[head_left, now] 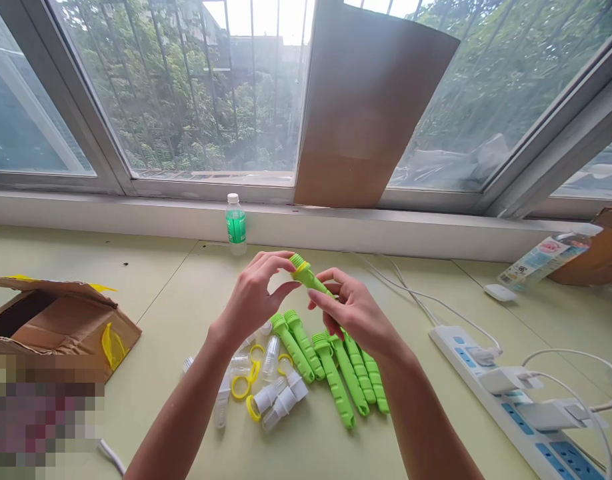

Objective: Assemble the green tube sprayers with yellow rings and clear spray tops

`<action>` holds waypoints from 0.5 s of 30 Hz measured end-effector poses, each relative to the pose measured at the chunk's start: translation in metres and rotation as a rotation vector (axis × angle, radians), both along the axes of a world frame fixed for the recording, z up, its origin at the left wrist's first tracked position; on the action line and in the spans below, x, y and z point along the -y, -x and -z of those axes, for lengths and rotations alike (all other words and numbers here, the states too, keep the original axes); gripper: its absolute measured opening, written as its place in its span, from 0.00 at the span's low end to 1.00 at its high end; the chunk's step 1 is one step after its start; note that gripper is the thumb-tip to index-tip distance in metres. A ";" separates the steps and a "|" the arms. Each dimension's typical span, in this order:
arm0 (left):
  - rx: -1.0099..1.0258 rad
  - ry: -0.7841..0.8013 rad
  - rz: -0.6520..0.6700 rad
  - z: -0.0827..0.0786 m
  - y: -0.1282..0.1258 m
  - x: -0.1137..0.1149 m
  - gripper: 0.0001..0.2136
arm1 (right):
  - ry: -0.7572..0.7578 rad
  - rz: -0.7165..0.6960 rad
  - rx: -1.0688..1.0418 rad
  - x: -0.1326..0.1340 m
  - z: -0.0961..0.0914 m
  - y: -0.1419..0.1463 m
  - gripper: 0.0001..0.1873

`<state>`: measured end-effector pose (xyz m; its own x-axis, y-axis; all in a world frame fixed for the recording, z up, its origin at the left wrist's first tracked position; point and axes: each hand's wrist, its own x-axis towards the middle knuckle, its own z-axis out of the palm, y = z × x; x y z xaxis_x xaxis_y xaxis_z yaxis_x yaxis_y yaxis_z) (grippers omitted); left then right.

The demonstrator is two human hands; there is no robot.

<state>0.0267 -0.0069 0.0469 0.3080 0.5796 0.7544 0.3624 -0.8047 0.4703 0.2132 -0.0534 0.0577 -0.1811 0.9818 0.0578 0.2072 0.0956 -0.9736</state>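
Observation:
Between both hands, above the table, I hold a green plastic handle (316, 282) with a threaded end and a yellow ring (301, 269) around its neck. My left hand (259, 283) pinches it near the ring and thread. The handle's lower body lies in the closed fingers of my right hand (351, 307). Beneath my hands several more green threaded handles (335, 383) lie side by side. To their left are loose yellow rings (241, 387), clear plastic tubes (271, 357) and white caps with clear ends (281, 405). My left forearm hides some of these pieces.
An open cardboard box (61, 327) stands at left. A bottle with green label (236, 223) is by the window sill. A white power strip (516, 400) with plugs and cables runs along the right, with another bottle (546, 260) behind it. Cardboard (371, 100) leans on the window.

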 end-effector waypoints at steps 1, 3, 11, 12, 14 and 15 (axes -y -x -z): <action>-0.004 0.009 0.005 0.000 0.000 0.000 0.09 | -0.022 -0.002 0.017 0.000 0.000 0.000 0.14; -0.014 0.020 0.011 0.001 -0.001 0.000 0.10 | -0.063 -0.006 0.049 -0.001 -0.001 -0.001 0.14; -0.033 -0.022 -0.020 0.000 0.000 0.000 0.05 | -0.001 -0.021 0.019 0.000 0.001 -0.002 0.15; -0.034 -0.020 -0.021 0.000 0.000 0.000 0.05 | 0.017 -0.017 0.005 0.001 0.002 -0.002 0.14; -0.037 0.004 -0.007 0.000 0.001 0.001 0.08 | 0.027 0.004 -0.015 0.001 0.002 -0.003 0.16; -0.041 0.019 0.004 0.000 0.001 0.001 0.09 | 0.023 0.013 -0.021 0.001 0.002 -0.003 0.17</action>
<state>0.0259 -0.0079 0.0472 0.3405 0.5925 0.7301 0.3787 -0.7971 0.4703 0.2160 -0.0540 0.0556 -0.1671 0.9852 0.0393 0.1878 0.0710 -0.9796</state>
